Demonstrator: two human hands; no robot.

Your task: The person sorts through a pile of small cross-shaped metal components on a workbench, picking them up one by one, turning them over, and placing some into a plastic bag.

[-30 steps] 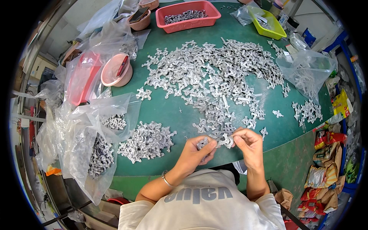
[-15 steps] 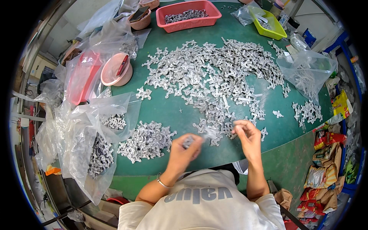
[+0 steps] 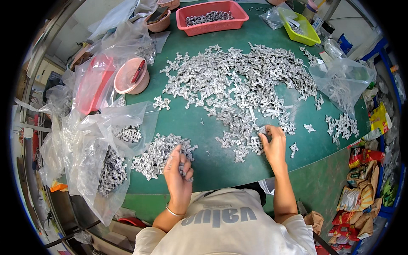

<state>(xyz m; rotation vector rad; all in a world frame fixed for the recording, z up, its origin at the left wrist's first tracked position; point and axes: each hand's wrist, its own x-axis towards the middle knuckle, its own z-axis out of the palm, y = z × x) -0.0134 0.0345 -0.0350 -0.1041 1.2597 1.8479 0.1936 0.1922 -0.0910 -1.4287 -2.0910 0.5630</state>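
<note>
A big spread of small grey lobed metal castings (image 3: 238,80) covers the middle of the green table. My right hand (image 3: 275,144) is at its near edge, thumb and fingers closed on a casting (image 3: 262,130) there. At the left, my left hand (image 3: 177,176) is beside a smaller heap of castings (image 3: 155,159), fingers curled round a few castings (image 3: 183,163) in the palm. How many it holds is hidden by the fingers. Between the hands, a few loose castings (image 3: 240,153) lie near the front of the spread.
Clear plastic bags (image 3: 85,148) with castings crowd the left side, beside a pink bowl (image 3: 135,85) holding a red-handled tool. A pink tray (image 3: 212,27) of metal rings and a yellow-green basket (image 3: 299,34) stand at the back. Another plastic bag (image 3: 342,80) is at right.
My left hand has swung left from the middle to the small heap, castings still in its palm. My right hand has shifted slightly forward onto a casting at the spread's edge.
</note>
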